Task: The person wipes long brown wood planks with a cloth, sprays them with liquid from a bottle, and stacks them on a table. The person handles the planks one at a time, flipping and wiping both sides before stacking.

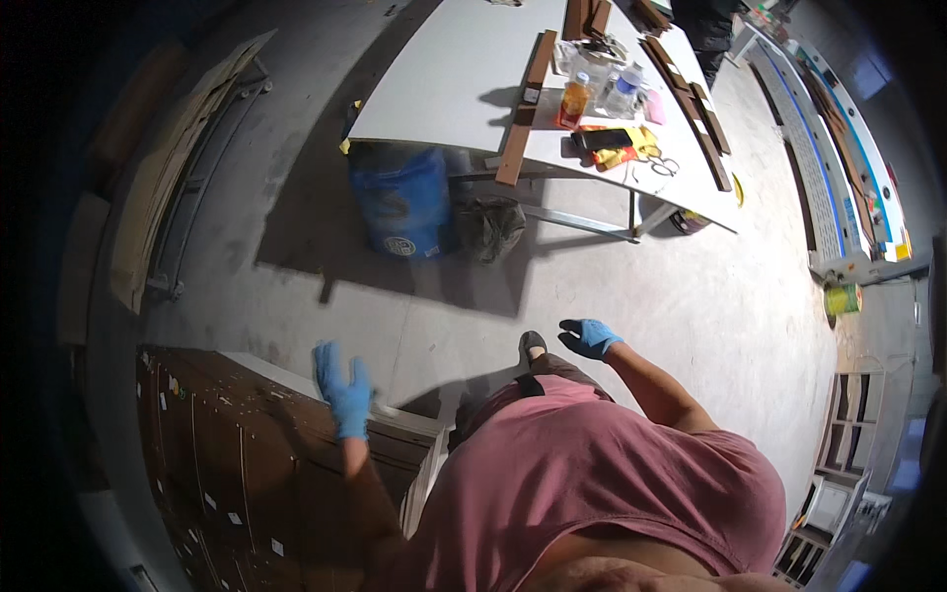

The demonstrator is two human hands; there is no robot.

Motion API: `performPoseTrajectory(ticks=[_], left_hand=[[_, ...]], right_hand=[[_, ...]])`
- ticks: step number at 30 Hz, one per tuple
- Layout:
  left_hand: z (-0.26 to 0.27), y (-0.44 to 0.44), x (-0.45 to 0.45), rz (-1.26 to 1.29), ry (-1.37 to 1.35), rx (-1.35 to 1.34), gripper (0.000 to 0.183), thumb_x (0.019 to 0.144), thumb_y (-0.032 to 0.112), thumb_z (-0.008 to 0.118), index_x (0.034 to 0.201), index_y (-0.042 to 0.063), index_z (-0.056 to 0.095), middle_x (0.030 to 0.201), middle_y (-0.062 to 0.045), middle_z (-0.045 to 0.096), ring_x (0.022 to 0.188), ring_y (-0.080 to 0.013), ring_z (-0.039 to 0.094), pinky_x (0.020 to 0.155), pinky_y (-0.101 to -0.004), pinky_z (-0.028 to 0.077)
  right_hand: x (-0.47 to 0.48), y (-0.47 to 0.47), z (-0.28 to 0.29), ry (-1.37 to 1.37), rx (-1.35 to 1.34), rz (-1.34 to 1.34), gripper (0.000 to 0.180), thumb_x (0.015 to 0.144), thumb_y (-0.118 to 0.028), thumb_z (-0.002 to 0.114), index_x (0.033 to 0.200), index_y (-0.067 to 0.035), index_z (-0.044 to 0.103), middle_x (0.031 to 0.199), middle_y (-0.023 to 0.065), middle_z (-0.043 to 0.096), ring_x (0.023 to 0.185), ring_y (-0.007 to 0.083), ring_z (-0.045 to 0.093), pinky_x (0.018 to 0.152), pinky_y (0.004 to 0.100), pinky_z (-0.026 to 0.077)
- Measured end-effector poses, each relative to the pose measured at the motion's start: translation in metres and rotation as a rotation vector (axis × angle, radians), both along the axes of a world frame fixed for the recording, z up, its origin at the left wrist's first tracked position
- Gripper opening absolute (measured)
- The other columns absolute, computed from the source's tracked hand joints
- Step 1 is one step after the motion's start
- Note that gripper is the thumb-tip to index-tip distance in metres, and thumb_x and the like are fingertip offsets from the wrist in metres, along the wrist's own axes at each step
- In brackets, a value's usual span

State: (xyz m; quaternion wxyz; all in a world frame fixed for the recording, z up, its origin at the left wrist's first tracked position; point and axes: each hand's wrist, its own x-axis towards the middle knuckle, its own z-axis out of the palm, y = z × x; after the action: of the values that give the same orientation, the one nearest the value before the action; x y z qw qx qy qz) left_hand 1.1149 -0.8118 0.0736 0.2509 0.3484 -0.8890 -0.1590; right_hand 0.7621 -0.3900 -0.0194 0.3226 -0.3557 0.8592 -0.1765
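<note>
My left hand, in a blue work glove, is held out with its fingers apart beside a stack of dark brown panels; it holds nothing. On the other side of my body, my right hand hangs over the concrete floor, empty, its glove blue with dark fingertips and its fingers apart. Ahead stands a white-topped table. On it lie brown wooden strips, an orange drink bottle, a clear plastic bottle, a dark phone, a yellow and red cloth or wrapper and scissors.
Beneath the table's near edge are a blue bag or bin and a dark plastic bag. A wheeled cart with long boards stands at left. Racks and a green-yellow can are at right. Another person stands beyond the table.
</note>
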Motion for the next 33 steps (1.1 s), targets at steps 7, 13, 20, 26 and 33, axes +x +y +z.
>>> performPoseTrajectory(ticks=[7, 13, 20, 26, 33], left_hand=[[-0.053, 0.061, -0.105, -0.159, 0.018, 0.281, 0.054, 0.095, 0.026, 0.075, 0.137, -0.006, 0.063, 0.142, -0.032, 0.061, 0.137, -0.048, 0.055, 0.116, -0.0519, 0.045], [-0.095, 0.021, -0.071, 0.163, -0.183, 0.647, 0.06, 0.096, 0.035, 0.075, 0.139, -0.005, 0.064, 0.138, -0.031, 0.064, 0.13, -0.0464, 0.061, 0.111, -0.051, 0.05], [-0.106, -0.119, -0.116, -0.08, -0.226, 0.419, 0.051, 0.099, 0.031, 0.073, 0.135, -0.004, 0.066, 0.132, -0.028, 0.068, 0.123, -0.0454, 0.065, 0.107, -0.048, 0.053], [-0.058, -0.222, -0.25, -0.293, -0.165, 0.622, 0.052, 0.099, 0.03, 0.073, 0.136, -0.006, 0.066, 0.139, -0.027, 0.067, 0.128, -0.0388, 0.066, 0.109, -0.0435, 0.052], [-0.023, -0.199, -0.458, -0.637, -0.017, 0.754, 0.05, 0.099, 0.025, 0.074, 0.137, -0.007, 0.065, 0.138, -0.025, 0.069, 0.126, -0.0354, 0.068, 0.11, -0.0415, 0.052]], right_hand=[[-0.144, -0.132, 0.024, 0.417, -0.393, -0.253, 0.065, 0.1, -0.045, 0.066, 0.148, -0.002, 0.055, 0.142, 0.0259, 0.065, 0.123, 0.0456, 0.065, 0.105, 0.0515, 0.053], [-0.211, -0.284, 0.045, 0.265, -0.244, -0.545, 0.118, 0.086, -0.066, 0.076, 0.168, 0.0, 0.02, 0.162, 0.0283, 0.042, 0.137, 0.0482, 0.056, 0.109, 0.052, 0.051], [-0.249, -0.362, 0.014, 0.121, -0.072, -0.869, 0.111, 0.084, -0.036, 0.083, 0.166, -0.002, 0.017, 0.135, 0.0341, 0.061, 0.126, 0.051, 0.063, 0.102, 0.0537, 0.055], [-0.241, -0.329, 0.078, -1.256, -1.159, -0.826, 0.058, 0.097, -0.036, 0.07, 0.144, -0.005, 0.054, 0.108, 0.0082, 0.067, 0.093, 0.0182, 0.067, 0.085, 0.0426, 0.057], [-0.233, -0.314, 0.122, -2.012, -1.597, -0.699, 0.073, 0.101, -0.037, 0.067, 0.163, -0.01, 0.04, 0.111, 0.0013, 0.06, 0.078, 0.009, 0.056, 0.078, 0.0326, 0.047]])
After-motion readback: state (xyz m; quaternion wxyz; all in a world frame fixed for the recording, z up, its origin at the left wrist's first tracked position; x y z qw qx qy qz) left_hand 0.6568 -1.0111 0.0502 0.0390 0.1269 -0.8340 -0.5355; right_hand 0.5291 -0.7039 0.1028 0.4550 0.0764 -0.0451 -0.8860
